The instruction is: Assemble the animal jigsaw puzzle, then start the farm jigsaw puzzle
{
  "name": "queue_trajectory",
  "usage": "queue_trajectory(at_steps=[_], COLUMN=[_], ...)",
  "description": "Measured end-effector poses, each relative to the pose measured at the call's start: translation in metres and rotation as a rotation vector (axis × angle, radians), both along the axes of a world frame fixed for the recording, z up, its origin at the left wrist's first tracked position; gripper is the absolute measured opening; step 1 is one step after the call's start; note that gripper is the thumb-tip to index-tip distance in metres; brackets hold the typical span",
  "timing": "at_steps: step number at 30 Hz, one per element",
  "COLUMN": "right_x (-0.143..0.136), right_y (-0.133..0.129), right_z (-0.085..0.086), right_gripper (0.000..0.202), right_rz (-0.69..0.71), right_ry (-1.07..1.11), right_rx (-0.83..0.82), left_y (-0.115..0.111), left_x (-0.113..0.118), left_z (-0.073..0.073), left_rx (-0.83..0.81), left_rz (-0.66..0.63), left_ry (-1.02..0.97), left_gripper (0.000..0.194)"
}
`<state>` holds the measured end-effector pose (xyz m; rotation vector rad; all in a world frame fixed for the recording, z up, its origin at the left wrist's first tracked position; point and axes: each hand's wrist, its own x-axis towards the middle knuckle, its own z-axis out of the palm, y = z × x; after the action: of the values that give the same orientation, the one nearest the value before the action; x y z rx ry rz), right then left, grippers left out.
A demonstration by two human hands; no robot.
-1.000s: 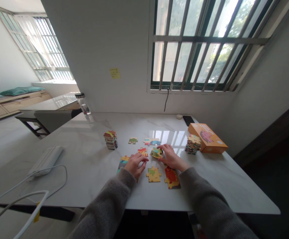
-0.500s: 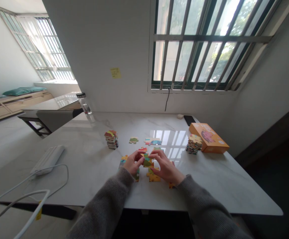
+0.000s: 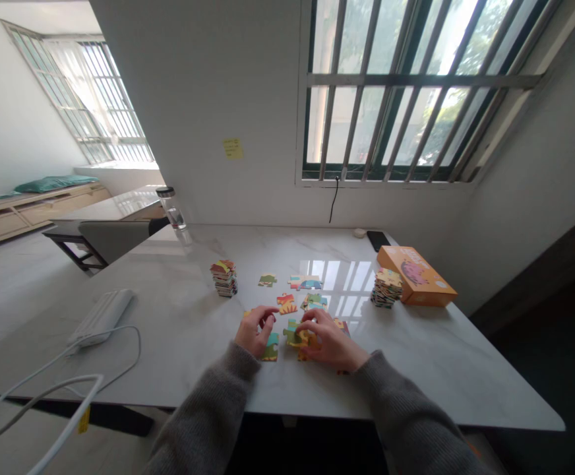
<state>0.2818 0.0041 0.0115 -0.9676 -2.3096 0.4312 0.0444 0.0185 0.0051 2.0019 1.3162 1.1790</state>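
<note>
And the red-and-yellow puzzle piece [image 3: 286,303] is blazing away mid-table, while the green piece [image 3: 268,280] is showing a paler edge! The tabletop [image 3: 179,369] is gleaming white with faint veining, the box [image 3: 438,290] is shouting orange around a pink picture, the sleeves [image 3: 208,409] are looking plain grey, the sticky note [image 3: 233,148] is flashing yellow!

We cannot read the yellow note [image 3: 233,148]; its writing is too small. The right hand [image 3: 330,340] partly hides the puzzle pieces [image 3: 292,333], and we cannot confirm its grip. The view's top edge cuts off the barred window [image 3: 396,80].
</note>
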Motion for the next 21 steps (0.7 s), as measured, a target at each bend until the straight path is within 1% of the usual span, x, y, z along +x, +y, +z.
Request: queue_trajectory(at_steps=[2, 5, 8, 11, 16, 21], right_x=[-0.001, -0.003, -0.005, -0.007, -0.012, -0.014], right_y=[-0.003, -0.007, -0.010, -0.012, -0.012, -0.012], right_z=[0.001, 0.003, 0.004, 0.004, 0.003, 0.004], right_gripper=[0.035, 0.035, 0.036, 0.037, 0.034, 0.033], right_rz=[0.025, 0.055, 0.053, 0.053, 0.071, 0.068], right_ry=[-0.030, -0.039, -0.047, -0.067, -0.086, -0.112], right_rx=[-0.009, -0.041, -0.060, -0.063, -0.068, -0.083], left_y=[-0.008, -0.019, -0.026, -0.028, -0.026, -0.025], left_x=[-0.008, -0.015, -0.018, -0.018, -0.019, -0.019], left_z=[-0.002, -0.008, -0.014, -0.018, -0.021, -0.028], left_rx=[-0.001, 0.039, 0.089, 0.110, 0.118, 0.155], left_rz=[-0.041, -0.084, -0.105, -0.125, -0.143, -0.168], left_ry=[0.060, 0.140, 0.161, 0.170, 0.223, 0.247], left_gripper=[0.028, 0.027, 0.026, 0.026, 0.023, 0.027])
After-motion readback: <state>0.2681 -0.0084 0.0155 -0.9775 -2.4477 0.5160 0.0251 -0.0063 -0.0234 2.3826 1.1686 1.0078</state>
